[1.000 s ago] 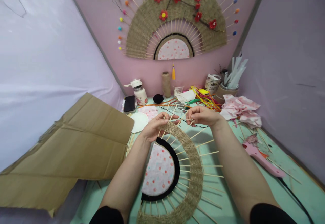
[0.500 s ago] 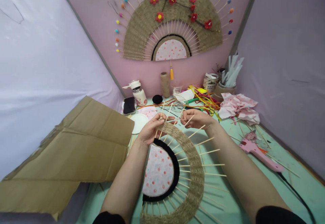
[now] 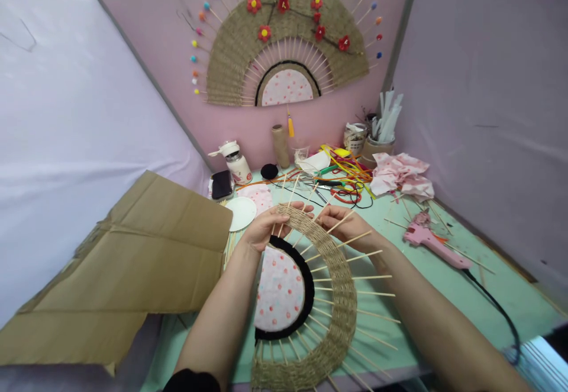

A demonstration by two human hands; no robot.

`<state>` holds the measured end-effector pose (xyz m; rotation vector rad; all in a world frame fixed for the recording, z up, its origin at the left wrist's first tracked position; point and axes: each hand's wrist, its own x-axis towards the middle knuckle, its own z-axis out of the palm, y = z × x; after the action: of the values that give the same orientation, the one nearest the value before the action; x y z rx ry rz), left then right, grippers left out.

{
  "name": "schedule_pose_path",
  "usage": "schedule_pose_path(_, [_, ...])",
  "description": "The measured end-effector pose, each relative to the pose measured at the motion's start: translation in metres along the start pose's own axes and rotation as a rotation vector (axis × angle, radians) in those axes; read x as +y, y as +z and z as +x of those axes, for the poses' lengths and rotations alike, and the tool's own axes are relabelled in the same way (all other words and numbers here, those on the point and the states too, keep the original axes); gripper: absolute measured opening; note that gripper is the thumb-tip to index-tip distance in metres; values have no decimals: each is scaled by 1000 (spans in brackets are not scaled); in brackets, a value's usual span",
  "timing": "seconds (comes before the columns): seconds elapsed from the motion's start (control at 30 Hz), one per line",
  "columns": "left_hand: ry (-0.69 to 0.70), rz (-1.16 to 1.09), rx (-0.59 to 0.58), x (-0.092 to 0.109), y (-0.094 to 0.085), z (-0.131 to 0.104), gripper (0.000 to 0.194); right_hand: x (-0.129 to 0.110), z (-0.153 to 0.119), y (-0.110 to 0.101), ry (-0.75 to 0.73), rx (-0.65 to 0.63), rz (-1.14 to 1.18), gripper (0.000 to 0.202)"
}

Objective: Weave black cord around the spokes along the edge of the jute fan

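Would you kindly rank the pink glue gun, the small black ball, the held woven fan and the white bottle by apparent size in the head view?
1. Held woven fan, though nearest the camera
2. Pink glue gun
3. White bottle
4. Small black ball

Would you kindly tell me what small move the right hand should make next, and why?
Perhaps the right hand should press the woven band snug between the nearest sticks: it is bunched close to the band's outer edge, the left hand grips the band's upper end, and the sticks' outer ends stand bare. Whether it holds a strand, I cannot tell.
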<state>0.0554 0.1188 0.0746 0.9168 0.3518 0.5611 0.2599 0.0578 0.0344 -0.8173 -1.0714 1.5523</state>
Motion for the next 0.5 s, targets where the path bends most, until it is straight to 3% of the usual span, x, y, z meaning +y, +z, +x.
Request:
schedule_pose_path(0.2, [-100,-54,-39,-10,-10,14,31,10,-5,-6,-17,138,11,29])
schedule_pose_path(0.5, [-94,-107,-44,-25,-22,27,24,9,-5,-17,15,87,-131,21])
